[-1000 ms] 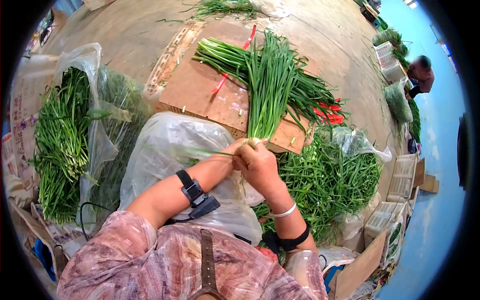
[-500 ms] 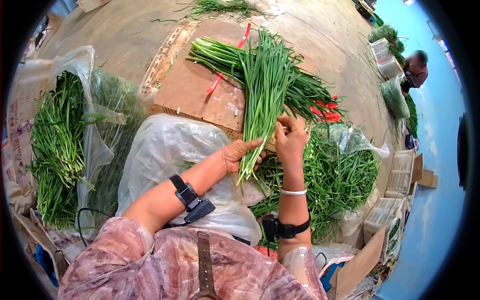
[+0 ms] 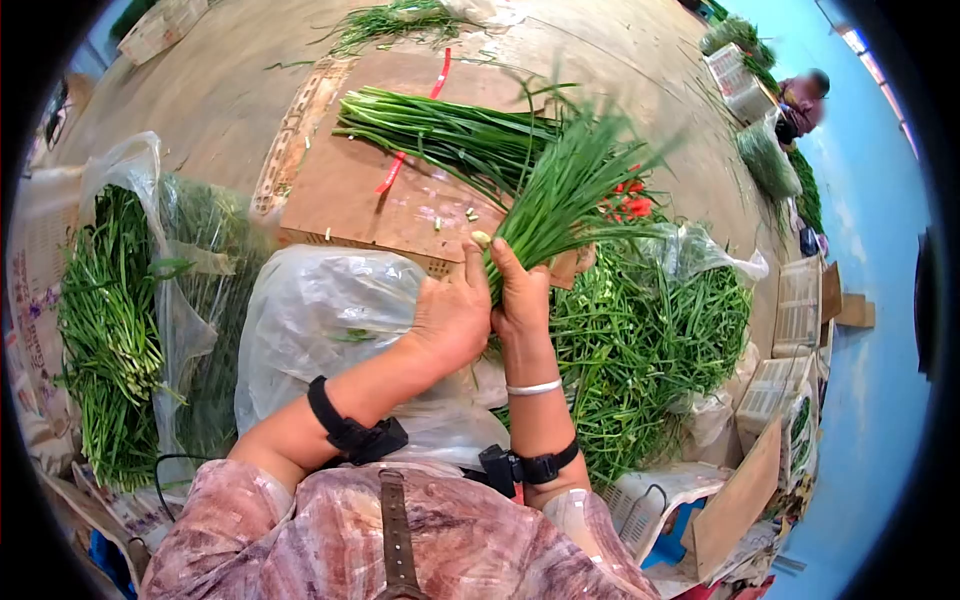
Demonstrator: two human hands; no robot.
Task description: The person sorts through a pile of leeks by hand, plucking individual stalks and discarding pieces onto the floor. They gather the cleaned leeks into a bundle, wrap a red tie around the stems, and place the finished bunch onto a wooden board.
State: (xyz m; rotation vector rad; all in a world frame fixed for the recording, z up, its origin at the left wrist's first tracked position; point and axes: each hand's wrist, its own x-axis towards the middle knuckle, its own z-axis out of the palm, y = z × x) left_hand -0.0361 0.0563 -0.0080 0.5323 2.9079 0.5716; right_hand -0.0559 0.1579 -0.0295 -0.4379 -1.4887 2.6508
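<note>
Both hands (image 3: 487, 300) closed around chive bunch (image 3: 565, 195)

Bright even daylight, heavy fisheye vignetting.

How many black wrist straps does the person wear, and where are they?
2. One black strap is on the left forearm, behind the left hand. The other black strap is on the right forearm, below a silver bangle. None seems hidden.

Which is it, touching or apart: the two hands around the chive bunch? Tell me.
Touching. The head view shows the left hand and right hand pressed side by side around the chive bunch, with no gap between them.
</note>
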